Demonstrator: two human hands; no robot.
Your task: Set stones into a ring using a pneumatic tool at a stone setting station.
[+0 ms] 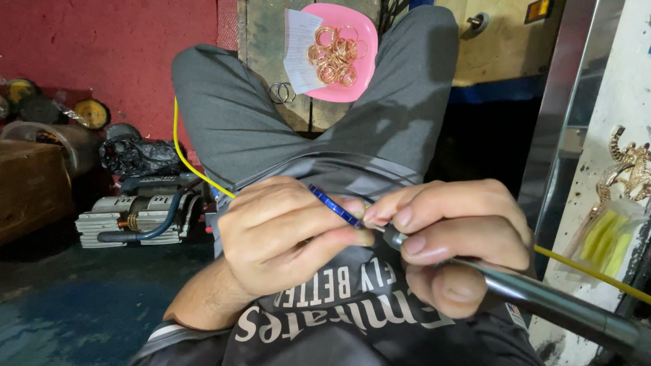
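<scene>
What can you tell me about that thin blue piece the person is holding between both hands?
The thin blue piece is a slim, curved strip, glossy blue with small facets that catch the light, so it looks like coated metal. It runs slantwise from upper left to lower right. The left hand pinches it from below; fingers of the right hand meet it at its lower end, by the tip of a grey metal handpiece. How far it continues is hidden.

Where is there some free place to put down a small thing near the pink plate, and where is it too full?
The wooden surface left of the paper slip is bare, above the two silver rings. The pink plate is crowded: gold rings fill its middle, the slip covers its left edge. The lap is taken by the left hand and right hand, close together.
</scene>
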